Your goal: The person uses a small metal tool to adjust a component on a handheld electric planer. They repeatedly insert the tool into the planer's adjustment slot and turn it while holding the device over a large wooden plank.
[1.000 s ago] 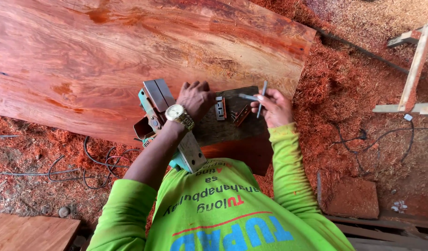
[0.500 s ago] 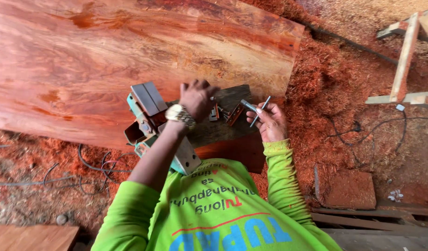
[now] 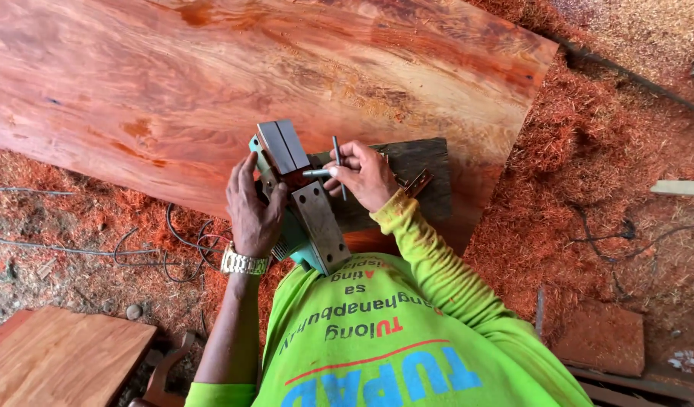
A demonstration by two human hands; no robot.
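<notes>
Outdoors, on ground thick with reddish sawdust (image 3: 588, 173). Broad red wood slab (image 3: 211, 90) lying across the upper part of the view, taken as landmark. Against its near edge, a small dark board (image 3: 422, 169) with a bit of metal hardware (image 3: 418, 182) on it. Left of that board, a green electric planer (image 3: 302, 203) turned sole-up, resting toward the lap. Left hand (image 3: 250, 207), gold watch at wrist, wrapped around the planer's side. Right hand (image 3: 366, 175) closed on a slim metal socket wrench (image 3: 336, 162), tip set against the planer's drum. Below the slab's left end, black cables (image 3: 174, 241) over the sawdust and a smaller wooden panel (image 3: 57, 354). No packages or containers visible.
</notes>
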